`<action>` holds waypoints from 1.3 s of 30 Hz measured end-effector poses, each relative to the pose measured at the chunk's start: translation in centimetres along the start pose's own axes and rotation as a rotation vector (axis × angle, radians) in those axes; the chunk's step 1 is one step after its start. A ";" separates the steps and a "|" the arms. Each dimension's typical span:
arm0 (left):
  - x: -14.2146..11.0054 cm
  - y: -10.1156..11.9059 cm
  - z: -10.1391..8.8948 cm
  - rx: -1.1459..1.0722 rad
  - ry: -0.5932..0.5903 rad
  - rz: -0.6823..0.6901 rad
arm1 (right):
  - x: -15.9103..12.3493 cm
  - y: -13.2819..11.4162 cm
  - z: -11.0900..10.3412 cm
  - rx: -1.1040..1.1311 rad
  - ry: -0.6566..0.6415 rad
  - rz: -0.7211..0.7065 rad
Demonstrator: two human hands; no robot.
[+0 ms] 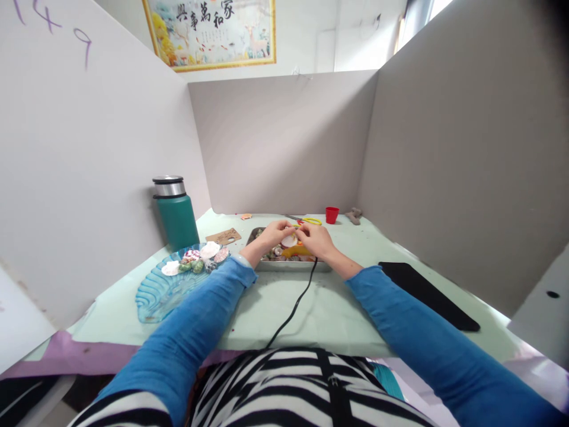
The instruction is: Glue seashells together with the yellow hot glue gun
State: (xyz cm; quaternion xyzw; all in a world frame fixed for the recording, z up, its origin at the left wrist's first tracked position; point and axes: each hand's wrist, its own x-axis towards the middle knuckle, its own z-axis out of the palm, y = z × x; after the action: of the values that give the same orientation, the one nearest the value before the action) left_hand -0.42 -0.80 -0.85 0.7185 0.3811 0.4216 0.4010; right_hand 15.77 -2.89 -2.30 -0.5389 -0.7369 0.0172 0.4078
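Observation:
My left hand and my right hand meet above a metal tray, fingertips pinched close together. Whatever small thing is between them is too small to make out. Just below the fingers shows a white shell; I cannot tell whether they touch it. A yellow tool that looks like a glue gun lies in the tray among several shells. From it a black cord runs toward me over the table edge.
At left, a blue shell-shaped dish holds several shells beside a green bottle. Cardboard lies behind. Scissors, a red cup and a grey knobbly piece are at the back. A black mat lies right. Panels enclose the table.

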 end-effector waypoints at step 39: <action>0.0 0.0 0.0 -0.040 -0.011 -0.019 | 0.0 0.2 0.1 0.016 0.011 -0.012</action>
State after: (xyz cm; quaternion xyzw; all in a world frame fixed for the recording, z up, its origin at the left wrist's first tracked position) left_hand -0.45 -0.80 -0.86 0.7090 0.3772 0.4214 0.4213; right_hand 15.83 -2.75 -2.48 -0.5313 -0.7376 0.0178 0.4164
